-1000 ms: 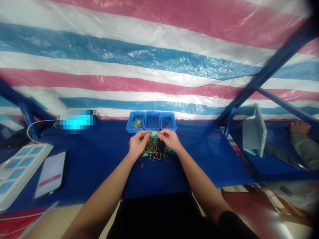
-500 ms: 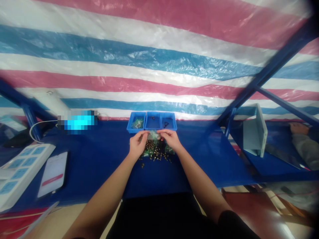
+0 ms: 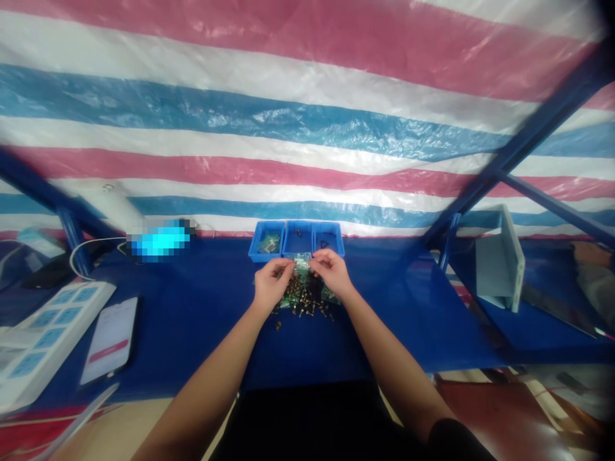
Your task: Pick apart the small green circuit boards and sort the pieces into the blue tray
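Observation:
A small clear plastic bag [image 3: 302, 260] is stretched between my two hands, over a pile of small parts. My left hand [image 3: 272, 282] pinches its left side between thumb and fingers. At its right side, my right hand [image 3: 332, 272] pinches it in the same way. Under and in front of the hands lie many brass-coloured screws [image 3: 307, 304], with small green-looking bags among them. Just beyond stand three joined blue bins: the left bin [image 3: 259, 257] holds small clear bags, the middle bin [image 3: 298, 254] a small dark piece, the right bin [image 3: 340, 243] a black triangular piece.
At the left lie a phone [image 3: 110, 339] and a white power strip [image 3: 57, 339]. A tablet stand [image 3: 504, 262] stands to the right behind a blue metal frame [image 3: 480, 179]. Another person's sleeve [image 3: 596, 278] shows at the far right. A striped tarp [image 3: 269, 141] hangs behind the table.
The whole view has shifted slightly, so things sit lower and further right. Both hands still hold the bag, with the fingers slightly repositioned. The other person's hand at the right has become blurred.

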Tool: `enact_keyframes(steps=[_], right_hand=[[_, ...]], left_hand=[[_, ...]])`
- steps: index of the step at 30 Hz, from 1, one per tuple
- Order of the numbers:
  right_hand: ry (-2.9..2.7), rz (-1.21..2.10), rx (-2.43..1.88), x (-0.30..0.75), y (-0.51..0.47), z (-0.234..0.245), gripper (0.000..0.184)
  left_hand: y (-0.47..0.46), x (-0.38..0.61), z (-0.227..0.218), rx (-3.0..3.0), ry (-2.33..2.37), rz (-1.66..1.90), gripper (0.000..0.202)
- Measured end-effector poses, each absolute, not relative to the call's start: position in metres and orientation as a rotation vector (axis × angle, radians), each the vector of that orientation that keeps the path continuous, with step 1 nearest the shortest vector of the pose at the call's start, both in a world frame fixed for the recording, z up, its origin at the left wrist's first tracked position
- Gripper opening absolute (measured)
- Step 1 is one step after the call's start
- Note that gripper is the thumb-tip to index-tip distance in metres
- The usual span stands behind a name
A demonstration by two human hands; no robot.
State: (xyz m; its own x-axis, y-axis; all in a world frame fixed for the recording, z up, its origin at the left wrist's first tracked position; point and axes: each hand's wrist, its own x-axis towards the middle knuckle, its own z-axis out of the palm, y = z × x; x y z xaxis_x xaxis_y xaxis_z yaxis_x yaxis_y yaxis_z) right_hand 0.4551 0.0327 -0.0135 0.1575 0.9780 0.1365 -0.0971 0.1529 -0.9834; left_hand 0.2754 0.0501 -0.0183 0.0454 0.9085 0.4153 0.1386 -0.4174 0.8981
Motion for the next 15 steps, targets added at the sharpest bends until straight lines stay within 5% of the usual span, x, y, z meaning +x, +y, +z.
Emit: enact_keyframes(steps=[15], right_hand=[[-1.170, 1.073, -1.079, 0.4538, 0.0317, -0.0155, 0.024]], left_hand=[[0.0531, 0.2749, -0.0135, 1.491, 0.987, 1.340, 0.031]])
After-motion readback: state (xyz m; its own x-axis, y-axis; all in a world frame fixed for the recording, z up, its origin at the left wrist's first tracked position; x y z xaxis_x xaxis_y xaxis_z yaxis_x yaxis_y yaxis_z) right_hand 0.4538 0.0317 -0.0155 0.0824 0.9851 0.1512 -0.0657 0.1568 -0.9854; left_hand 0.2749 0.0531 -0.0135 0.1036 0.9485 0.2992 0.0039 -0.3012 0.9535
